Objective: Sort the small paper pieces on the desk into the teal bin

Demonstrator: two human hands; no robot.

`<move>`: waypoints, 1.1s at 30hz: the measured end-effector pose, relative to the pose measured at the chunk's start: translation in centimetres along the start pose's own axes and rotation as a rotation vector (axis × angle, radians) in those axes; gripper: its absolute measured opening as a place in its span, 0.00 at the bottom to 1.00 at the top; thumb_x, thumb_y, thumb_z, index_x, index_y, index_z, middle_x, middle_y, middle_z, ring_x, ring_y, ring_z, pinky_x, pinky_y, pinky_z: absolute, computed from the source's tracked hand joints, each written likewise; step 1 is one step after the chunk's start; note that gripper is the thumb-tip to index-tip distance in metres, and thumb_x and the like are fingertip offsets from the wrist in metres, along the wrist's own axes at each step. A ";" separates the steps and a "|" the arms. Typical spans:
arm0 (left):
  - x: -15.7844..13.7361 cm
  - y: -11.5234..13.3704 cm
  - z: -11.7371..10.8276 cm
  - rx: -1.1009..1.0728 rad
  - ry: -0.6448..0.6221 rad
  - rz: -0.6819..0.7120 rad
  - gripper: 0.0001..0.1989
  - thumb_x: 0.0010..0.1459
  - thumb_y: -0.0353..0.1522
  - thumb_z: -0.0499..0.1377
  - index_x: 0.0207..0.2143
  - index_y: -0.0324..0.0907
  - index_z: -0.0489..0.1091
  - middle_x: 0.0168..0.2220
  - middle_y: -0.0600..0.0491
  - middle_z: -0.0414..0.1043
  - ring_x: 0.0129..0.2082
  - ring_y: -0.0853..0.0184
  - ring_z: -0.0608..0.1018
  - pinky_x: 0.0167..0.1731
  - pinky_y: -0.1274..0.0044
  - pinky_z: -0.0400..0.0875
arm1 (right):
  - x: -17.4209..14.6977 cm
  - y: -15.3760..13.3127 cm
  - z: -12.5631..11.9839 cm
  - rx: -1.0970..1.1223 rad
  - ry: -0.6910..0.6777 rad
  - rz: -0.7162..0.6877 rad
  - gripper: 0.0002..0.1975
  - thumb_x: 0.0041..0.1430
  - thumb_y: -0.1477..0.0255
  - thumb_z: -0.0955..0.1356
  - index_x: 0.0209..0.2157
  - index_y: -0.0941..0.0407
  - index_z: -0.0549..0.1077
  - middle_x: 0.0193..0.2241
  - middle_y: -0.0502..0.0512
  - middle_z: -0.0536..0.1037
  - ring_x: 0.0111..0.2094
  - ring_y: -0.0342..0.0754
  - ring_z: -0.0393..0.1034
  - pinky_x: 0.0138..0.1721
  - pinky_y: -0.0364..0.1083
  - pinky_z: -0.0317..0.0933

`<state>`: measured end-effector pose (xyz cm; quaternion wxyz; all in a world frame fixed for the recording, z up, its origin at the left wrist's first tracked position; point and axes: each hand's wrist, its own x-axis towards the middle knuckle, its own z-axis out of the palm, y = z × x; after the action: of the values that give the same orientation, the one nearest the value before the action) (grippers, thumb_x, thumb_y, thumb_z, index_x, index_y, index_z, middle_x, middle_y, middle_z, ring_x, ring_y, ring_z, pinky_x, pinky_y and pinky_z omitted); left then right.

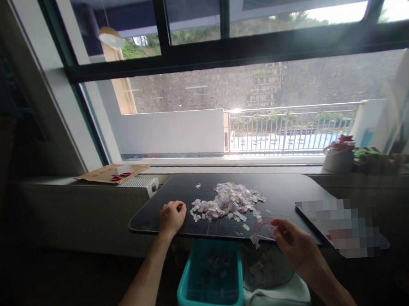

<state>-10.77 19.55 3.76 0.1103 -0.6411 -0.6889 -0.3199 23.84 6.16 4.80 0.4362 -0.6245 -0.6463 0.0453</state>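
Note:
My left hand [173, 217] rests at the table's near left edge, its fingers curled closed; whatever may be inside them is hidden. A clear, half-round protractor [263, 227] with red markings is pinched by my right hand [288, 236] at the near edge of the table. Beside the protractor's lower left corner, a few paper scraps [254, 241] hang at the table edge. A loose heap of small white and pinkish paper scraps [233, 199] lies between my hands, farther back. Below the edge, a turquoise plastic bin [185, 296] has scraps inside it.
A pale green container [281, 300] with scraps on its dark top stands right of the bin. On the dark table [282, 183], a partly blurred flat object [341, 230] juts past the right edge. Red scissors [121, 176] lie on brown paper [97, 175] at the left sill. Potted plants [339, 158] stand right.

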 end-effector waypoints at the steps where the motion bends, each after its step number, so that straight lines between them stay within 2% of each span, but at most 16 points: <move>1: 0.0 0.0 0.0 -0.001 -0.001 0.003 0.11 0.56 0.34 0.53 0.30 0.43 0.74 0.34 0.50 0.75 0.37 0.59 0.74 0.38 0.73 0.66 | 0.3 -0.1 0.2 0.011 -0.007 -0.009 0.14 0.56 0.68 0.61 0.39 0.55 0.74 0.31 0.54 0.78 0.28 0.47 0.72 0.33 0.43 0.65; 7: 0.0 0.1 -0.1 -0.003 0.002 0.007 0.11 0.55 0.34 0.53 0.30 0.43 0.74 0.33 0.50 0.75 0.36 0.60 0.74 0.38 0.73 0.66 | 1.8 -0.2 2.1 0.069 -0.074 -0.047 0.17 0.57 0.67 0.59 0.42 0.58 0.74 0.33 0.57 0.79 0.32 0.49 0.73 0.35 0.44 0.65; 14: -0.2 0.0 -0.1 0.005 -0.003 0.004 0.11 0.56 0.34 0.53 0.30 0.43 0.74 0.34 0.50 0.75 0.36 0.60 0.74 0.38 0.74 0.65 | 0.9 0.0 0.4 0.029 -0.086 0.009 0.13 0.56 0.68 0.61 0.40 0.56 0.74 0.29 0.54 0.77 0.28 0.47 0.72 0.33 0.44 0.64; 23: 0.1 -0.1 0.0 0.002 -0.004 0.005 0.12 0.55 0.35 0.52 0.31 0.43 0.75 0.34 0.49 0.75 0.37 0.59 0.75 0.37 0.73 0.66 | -0.2 1.0 0.3 0.161 -0.077 -0.019 0.13 0.58 0.67 0.61 0.39 0.56 0.74 0.31 0.55 0.78 0.31 0.47 0.73 0.35 0.43 0.65; 27: 0.1 -0.1 0.0 0.008 -0.007 -0.002 0.12 0.55 0.35 0.51 0.31 0.43 0.75 0.35 0.49 0.75 0.37 0.59 0.75 0.37 0.72 0.66 | 1.0 2.7 0.2 0.249 -0.021 0.072 0.14 0.53 0.65 0.64 0.37 0.57 0.75 0.28 0.55 0.78 0.28 0.48 0.73 0.33 0.44 0.65; 29: 0.0 0.0 -0.2 0.009 -0.007 -0.004 0.12 0.55 0.35 0.51 0.30 0.43 0.75 0.34 0.50 0.75 0.36 0.59 0.75 0.37 0.73 0.66 | 2.4 3.6 0.7 0.345 -0.021 0.150 0.15 0.50 0.63 0.65 0.37 0.57 0.75 0.25 0.53 0.77 0.26 0.48 0.72 0.29 0.44 0.65; 33: 0.1 0.1 -0.4 0.009 -0.004 -0.005 0.12 0.55 0.35 0.52 0.29 0.44 0.74 0.33 0.51 0.75 0.36 0.60 0.75 0.36 0.74 0.66 | 5.2 4.2 1.9 0.429 0.078 0.230 0.18 0.48 0.63 0.66 0.37 0.59 0.75 0.24 0.52 0.76 0.24 0.47 0.71 0.27 0.44 0.64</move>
<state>-10.82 19.36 4.13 0.1111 -0.6394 -0.6922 -0.3159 26.70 12.35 3.75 0.5753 -0.5883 -0.5293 0.2069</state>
